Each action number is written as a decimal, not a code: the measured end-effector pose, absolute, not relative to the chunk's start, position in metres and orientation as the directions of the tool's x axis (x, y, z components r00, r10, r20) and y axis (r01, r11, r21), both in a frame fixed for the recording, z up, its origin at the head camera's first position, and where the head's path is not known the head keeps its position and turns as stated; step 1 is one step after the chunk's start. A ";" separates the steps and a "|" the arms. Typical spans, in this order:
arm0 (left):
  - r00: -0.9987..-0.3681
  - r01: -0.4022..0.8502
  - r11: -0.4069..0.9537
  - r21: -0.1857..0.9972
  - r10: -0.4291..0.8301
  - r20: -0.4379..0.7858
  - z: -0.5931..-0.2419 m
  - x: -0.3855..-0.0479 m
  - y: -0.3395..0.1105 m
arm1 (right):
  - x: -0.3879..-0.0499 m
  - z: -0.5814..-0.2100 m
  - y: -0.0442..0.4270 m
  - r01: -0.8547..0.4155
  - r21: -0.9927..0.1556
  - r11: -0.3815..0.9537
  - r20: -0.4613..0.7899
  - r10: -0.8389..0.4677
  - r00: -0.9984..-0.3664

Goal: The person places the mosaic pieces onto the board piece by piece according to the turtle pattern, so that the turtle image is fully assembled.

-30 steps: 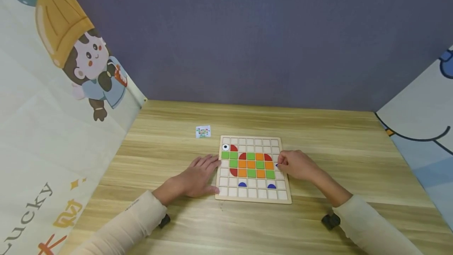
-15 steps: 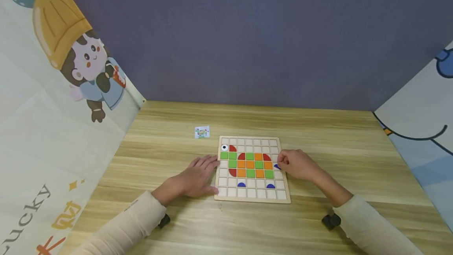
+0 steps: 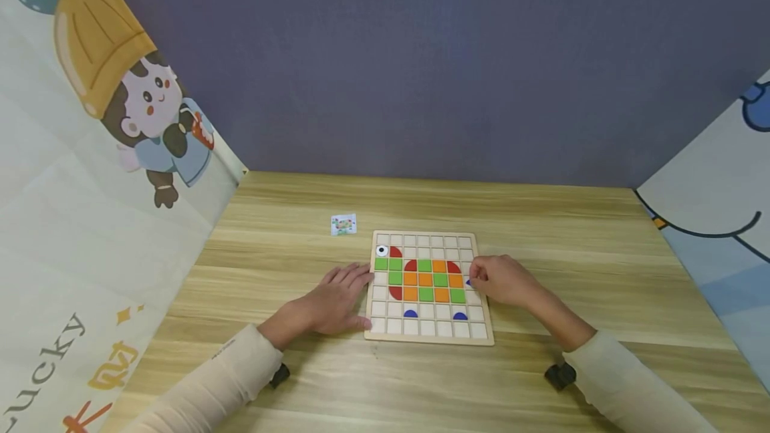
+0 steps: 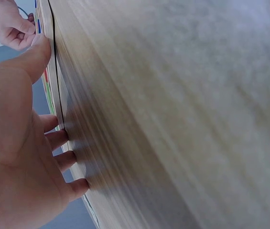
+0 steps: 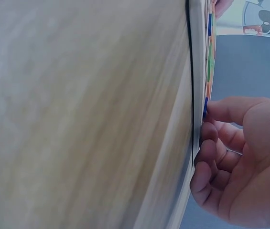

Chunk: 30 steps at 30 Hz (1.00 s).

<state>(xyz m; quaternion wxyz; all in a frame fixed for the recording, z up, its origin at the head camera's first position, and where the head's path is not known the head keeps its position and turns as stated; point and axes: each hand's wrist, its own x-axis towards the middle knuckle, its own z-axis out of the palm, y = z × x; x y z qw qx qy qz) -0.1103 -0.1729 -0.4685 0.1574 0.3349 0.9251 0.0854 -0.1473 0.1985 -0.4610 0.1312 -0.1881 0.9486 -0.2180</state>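
Note:
A wooden grid board (image 3: 429,339) lies flat on the table, bearing red, green and orange tiles and a white eye tile (image 3: 381,250). Two blue half-circle tiles, one of them this left one (image 3: 410,313), sit in a lower row. My left hand (image 3: 337,301) lies along the board's left edge, fingers extended and touching it; the left wrist view shows the palm. At the board's right column, my right hand (image 3: 502,280) pinches another blue half-circle tile (image 5: 205,107) with curled fingers. That tile is mostly hidden by the fingertips in the head view.
A small picture card (image 3: 343,224) lies on the wooden table (image 3: 289,209), behind and left of the board. A dark blue panel (image 3: 433,72) stands along the table's back edge. Printed white panels rise at both sides, including the left one (image 3: 66,206).
Half a second ago more of the blue tile showed under my right fingertips. Since then the right hand has shifted slightly left over it. My left hand stays in place.

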 end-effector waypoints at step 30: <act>-0.727 0.588 0.772 0.241 0.635 -0.262 -0.468 -0.113 -0.173 | -0.147 -0.460 0.197 -0.267 -0.450 0.852 -0.199 -0.387 -0.900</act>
